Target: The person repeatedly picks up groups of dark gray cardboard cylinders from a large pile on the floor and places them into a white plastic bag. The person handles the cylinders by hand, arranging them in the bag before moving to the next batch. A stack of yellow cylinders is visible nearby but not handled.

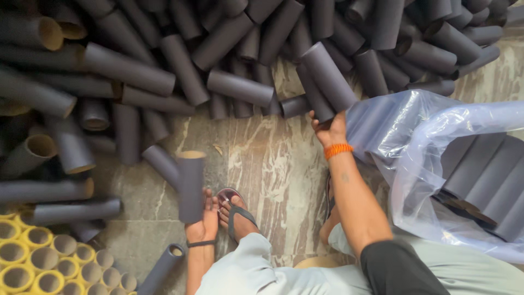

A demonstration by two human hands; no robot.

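Observation:
My left hand [206,221] grips a dark grey cardboard tube [191,183] held upright over the floor, just beside my sandalled foot [236,213]. My right hand [330,130], with an orange band on the wrist, reaches forward and holds two grey tubes [326,76] at their near ends, lifted from the edge of the heap. A big pile of the same grey tubes [180,60] covers the floor ahead. To the right lies a clear plastic bag [431,136] with several grey tubes [480,175] packed inside.
Yellow cardboard tubes [38,257] stand on end at the lower left. Loose grey tubes [76,210] lie along the left side, and one [164,267] lies near my left arm. Bare marble floor [262,164] shows between my feet and the heap.

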